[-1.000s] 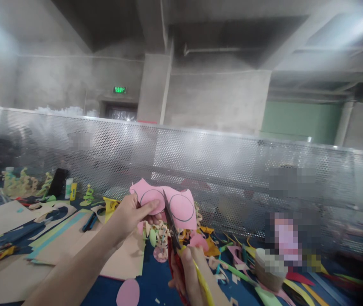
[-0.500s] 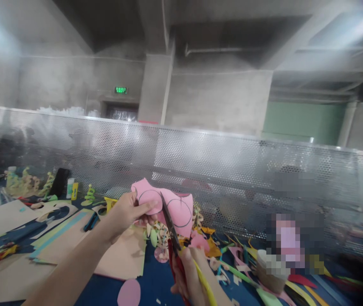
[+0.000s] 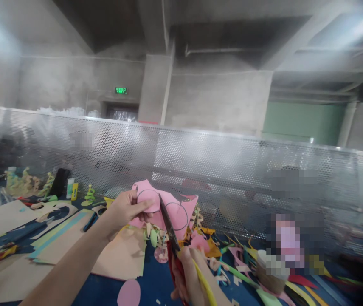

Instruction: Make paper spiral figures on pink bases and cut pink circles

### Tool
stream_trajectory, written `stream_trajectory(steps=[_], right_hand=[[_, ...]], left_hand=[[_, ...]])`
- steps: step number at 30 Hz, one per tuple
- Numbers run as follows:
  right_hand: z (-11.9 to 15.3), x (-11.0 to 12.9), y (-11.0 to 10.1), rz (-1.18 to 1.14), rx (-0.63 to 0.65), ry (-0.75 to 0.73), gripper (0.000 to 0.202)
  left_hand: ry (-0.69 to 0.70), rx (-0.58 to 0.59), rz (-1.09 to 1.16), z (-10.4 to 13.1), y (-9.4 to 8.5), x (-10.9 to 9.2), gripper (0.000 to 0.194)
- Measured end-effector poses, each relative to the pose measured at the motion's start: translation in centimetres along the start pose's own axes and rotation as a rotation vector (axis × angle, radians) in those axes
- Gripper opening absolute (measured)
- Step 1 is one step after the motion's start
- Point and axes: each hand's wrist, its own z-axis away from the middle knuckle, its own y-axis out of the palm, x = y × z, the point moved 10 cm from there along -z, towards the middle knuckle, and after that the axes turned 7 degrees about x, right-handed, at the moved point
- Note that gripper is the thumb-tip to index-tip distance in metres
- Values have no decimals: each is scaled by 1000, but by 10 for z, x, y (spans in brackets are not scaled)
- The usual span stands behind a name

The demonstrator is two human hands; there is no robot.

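Note:
Between thumb and fingers, my left hand (image 3: 130,207) pinches a sheet of pink paper (image 3: 168,221) by its left part. Dark outlines of circles are drawn on the sheet, and a piece of it curls up at the upper right. My right hand (image 3: 187,272) is wrapped round the handles of a pair of scissors (image 3: 170,229) with red and yellow grips. The blades point up and away, lying against the paper beside the left circle's edge. A cut pink paper oval (image 3: 129,293) rests on the blue table below.
Paper sheets (image 3: 120,255) lie under my left forearm. Coloured scraps and strips (image 3: 238,272) cover the right side near a cup (image 3: 272,276). Glue sticks (image 3: 70,188) and paper spirals (image 3: 89,196) stand at the back left, before a perforated metal partition (image 3: 219,170).
The scissors have shifted slightly left along the left circle's edge. The pink sheet has turned a little, its right corner now sticking out farther right.

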Motion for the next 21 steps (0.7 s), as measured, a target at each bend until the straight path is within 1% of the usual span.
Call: stream_trajectory(steps=[5, 8, 10, 13, 18, 21], right_hand=[[1, -16, -6, -84, -56, 60, 61], [0, -21, -5, -102, -42, 73, 60], [-1, -20, -3, -98, -27, 66, 60], [-3, -15, 0, -104, -7, 47, 62], [-4, -1, 8, -98, 23, -28, 63], [-5, 4, 12, -81, 38, -46, 66]], left_hand=[[12, -23, 40, 0, -2, -1, 15], [22, -60, 75, -1, -6, -1, 21], [20, -87, 69, -1, -9, 1, 25], [7, -95, 34, -2, -9, 3, 27], [-16, -91, 14, -1, -5, 5, 25], [-39, -77, -2, 0, 0, 5, 24]])
